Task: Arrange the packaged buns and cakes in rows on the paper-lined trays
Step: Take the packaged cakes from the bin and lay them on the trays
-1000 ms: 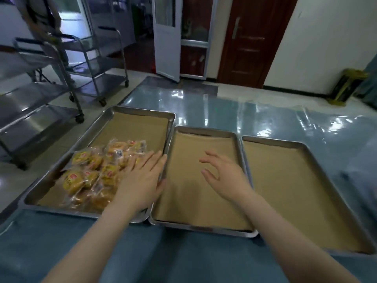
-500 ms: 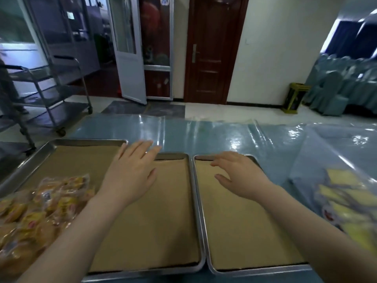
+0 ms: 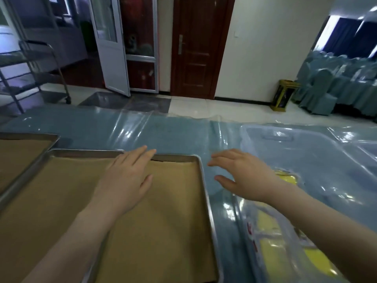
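A steel tray (image 3: 201, 176) lined with brown paper lies in front of me, with nothing on the paper. A second paper-lined tray (image 3: 28, 137) shows at the left edge. My left hand (image 3: 126, 180) hovers over the nearer tray's far part, fingers straight, holding nothing. My right hand (image 3: 242, 176) is spread over the blue table just right of that tray, empty too. To the right sits a clear plastic bin (image 3: 318, 152) holding yellow packaged cakes (image 3: 285, 177); more yellow packages (image 3: 271, 248) show through its plastic near my right forearm.
The table carries a blue cloth under glossy clear film (image 3: 163, 131). Beyond it are a brown door (image 3: 195, 48), an open white door (image 3: 110, 48), a steel trolley (image 3: 34, 74) at left, a yellow bin (image 3: 283, 94) and covered chairs (image 3: 334, 84) at right.
My view has swung right: the tray of packaged buns has left the frame and the clear bin of cakes has come in. Both hands moved right; my right hand has left the tray.
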Motion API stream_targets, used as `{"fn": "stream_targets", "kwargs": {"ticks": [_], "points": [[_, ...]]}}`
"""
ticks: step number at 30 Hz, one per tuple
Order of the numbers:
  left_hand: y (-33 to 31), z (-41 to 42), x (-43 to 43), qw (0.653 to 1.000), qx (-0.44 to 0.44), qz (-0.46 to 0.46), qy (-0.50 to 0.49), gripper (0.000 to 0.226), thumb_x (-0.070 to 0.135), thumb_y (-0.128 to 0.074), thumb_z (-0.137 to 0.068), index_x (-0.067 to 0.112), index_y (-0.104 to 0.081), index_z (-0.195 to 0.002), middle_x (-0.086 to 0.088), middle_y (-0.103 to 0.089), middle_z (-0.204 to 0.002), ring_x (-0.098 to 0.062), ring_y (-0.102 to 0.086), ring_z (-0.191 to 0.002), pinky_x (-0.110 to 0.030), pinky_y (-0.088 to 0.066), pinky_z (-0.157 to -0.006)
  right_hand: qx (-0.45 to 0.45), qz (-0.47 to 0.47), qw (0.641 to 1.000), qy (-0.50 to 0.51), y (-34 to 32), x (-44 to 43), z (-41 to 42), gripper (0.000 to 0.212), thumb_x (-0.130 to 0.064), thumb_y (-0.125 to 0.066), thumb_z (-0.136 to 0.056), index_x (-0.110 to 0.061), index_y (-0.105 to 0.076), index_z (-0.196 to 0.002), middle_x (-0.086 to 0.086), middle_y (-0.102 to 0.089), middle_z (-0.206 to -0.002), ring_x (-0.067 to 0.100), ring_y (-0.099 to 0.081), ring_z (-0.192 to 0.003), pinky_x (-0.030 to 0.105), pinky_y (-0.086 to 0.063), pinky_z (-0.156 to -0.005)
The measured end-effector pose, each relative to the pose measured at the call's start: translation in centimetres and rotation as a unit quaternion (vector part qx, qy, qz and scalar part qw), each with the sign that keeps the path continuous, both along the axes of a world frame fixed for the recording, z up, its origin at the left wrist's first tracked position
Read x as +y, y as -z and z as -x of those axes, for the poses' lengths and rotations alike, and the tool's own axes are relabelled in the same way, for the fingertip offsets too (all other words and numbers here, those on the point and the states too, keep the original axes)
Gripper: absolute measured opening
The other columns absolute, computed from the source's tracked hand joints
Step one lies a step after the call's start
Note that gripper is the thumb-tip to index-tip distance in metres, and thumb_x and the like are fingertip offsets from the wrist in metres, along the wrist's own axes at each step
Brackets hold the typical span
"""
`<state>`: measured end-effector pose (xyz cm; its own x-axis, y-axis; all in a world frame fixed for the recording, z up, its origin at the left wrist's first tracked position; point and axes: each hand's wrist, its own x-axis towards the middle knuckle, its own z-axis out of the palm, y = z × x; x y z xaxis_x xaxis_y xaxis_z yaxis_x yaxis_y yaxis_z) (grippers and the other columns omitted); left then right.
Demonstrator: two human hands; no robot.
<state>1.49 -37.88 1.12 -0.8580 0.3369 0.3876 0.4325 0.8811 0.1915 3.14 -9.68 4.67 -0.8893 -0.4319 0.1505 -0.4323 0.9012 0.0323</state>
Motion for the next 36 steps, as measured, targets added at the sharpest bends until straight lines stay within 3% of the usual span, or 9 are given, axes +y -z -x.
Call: {"fn": "stream_targets", "kwargs": {"ticks": [8, 12, 16, 19, 24, 30, 33, 36], "points": [[0.1, -3.1, 7.0, 0.999, -0.020, -0.038, 0.028, 0.054, 0.032, -0.057, -0.087, 0.025, -0.042, -0.139, 0.004, -0.044, -0.142, -0.018, -0.043, -0.128, -0.040, -0.037, -0.104, -0.020, 0.079, 0.991, 0.104, 1.6, 11.8, -3.9, 0.029, -0.032, -0.061, -0.090, -0.027, -0.062, -0.118, -0.007, -0.060, -0.124, 0.020, -0.053, -0.117, 0.037, -0.045, -0.095], [0.5, -4.0, 9.7, 0.994, -0.045, -0.076, 0.064, 0.052, 0.032, -0.055, -0.088, 0.025, -0.043, -0.138, 0.004, -0.044, -0.142, -0.016, -0.041, -0.128, -0.037, -0.035, -0.105, -0.027, 0.070, 0.986, 0.150, 3.2, 15.8, -6.2, 0.027, -0.028, -0.066, -0.087, -0.026, -0.065, -0.115, -0.006, -0.062, -0.119, 0.019, -0.058, -0.109, 0.028, -0.044, -0.085], [0.0, -4.8, 14.1, 0.986, -0.046, -0.140, 0.072, 0.049, 0.027, -0.056, -0.089, 0.024, -0.045, -0.137, 0.006, -0.043, -0.141, -0.010, -0.035, -0.129, -0.017, -0.017, -0.104, -0.141, 0.005, 0.975, 0.173, 4.0, 20.6, -6.9, 0.038, -0.036, -0.063, -0.088, -0.035, -0.055, -0.125, -0.010, -0.054, -0.126, 0.014, -0.053, -0.114, 0.028, -0.043, -0.091], [-0.2, -5.4, 18.1, 0.987, -0.045, -0.113, 0.108, 0.050, 0.031, -0.053, -0.091, 0.025, -0.040, -0.139, 0.006, -0.039, -0.145, -0.010, -0.031, -0.131, -0.012, -0.011, -0.102, -0.245, -0.063, 0.948, 0.193, 5.0, 23.9, -5.8, 0.042, -0.039, -0.057, -0.092, -0.034, -0.049, -0.133, -0.010, -0.052, -0.134, 0.013, -0.051, -0.120, 0.028, -0.039, -0.097], [-0.2, -4.4, 26.0, 0.984, -0.090, -0.069, 0.135, 0.050, 0.038, -0.037, -0.098, 0.027, -0.026, -0.145, 0.006, -0.024, -0.153, -0.011, -0.019, -0.138, -0.022, -0.001, -0.110, -0.290, -0.096, 0.938, 0.165, 6.7, 27.3, -2.3, 0.042, -0.041, -0.053, -0.093, -0.031, -0.048, -0.133, -0.005, -0.056, -0.128, 0.015, -0.054, -0.111, 0.027, -0.042, -0.090], [1.9, -2.7, 31.4, 0.983, -0.145, 0.089, 0.068, 0.074, 0.046, -0.038, -0.097, 0.024, 0.011, -0.148, -0.008, 0.013, -0.157, -0.021, 0.009, -0.144, -0.033, 0.007, -0.113, -0.252, -0.134, 0.950, 0.128, 9.0, 28.5, 5.3, 0.043, -0.043, -0.054, -0.091, -0.029, -0.050, -0.131, 0.001, -0.055, -0.129, 0.024, -0.053, -0.115, 0.033, -0.046, -0.090], [2.5, -2.4, 31.3, 0.983, -0.135, 0.113, 0.048, 0.072, 0.041, -0.038, -0.097, 0.024, 0.011, -0.148, -0.007, 0.017, -0.156, -0.020, 0.014, -0.143, -0.031, 0.010, -0.112, -0.212, -0.119, 0.955, 0.170, 10.7, 28.8, 8.9, 0.049, -0.044, -0.056, -0.089, -0.022, -0.048, -0.132, 0.007, -0.050, -0.131, 0.030, -0.050, -0.118, 0.038, -0.046, -0.092], [2.7, -2.5, 31.2, 0.984, -0.116, 0.131, 0.035, 0.070, 0.036, -0.037, -0.097, 0.023, 0.009, -0.149, -0.007, 0.015, -0.157, -0.020, 0.014, -0.143, -0.030, 0.012, -0.110, -0.214, -0.064, 0.942, 0.252, 12.9, 29.2, 10.3, 0.067, -0.060, -0.057, -0.082, -0.015, -0.046, -0.131, 0.010, -0.053, -0.129, 0.032, -0.051, -0.115, 0.038, -0.046, -0.086]]}}
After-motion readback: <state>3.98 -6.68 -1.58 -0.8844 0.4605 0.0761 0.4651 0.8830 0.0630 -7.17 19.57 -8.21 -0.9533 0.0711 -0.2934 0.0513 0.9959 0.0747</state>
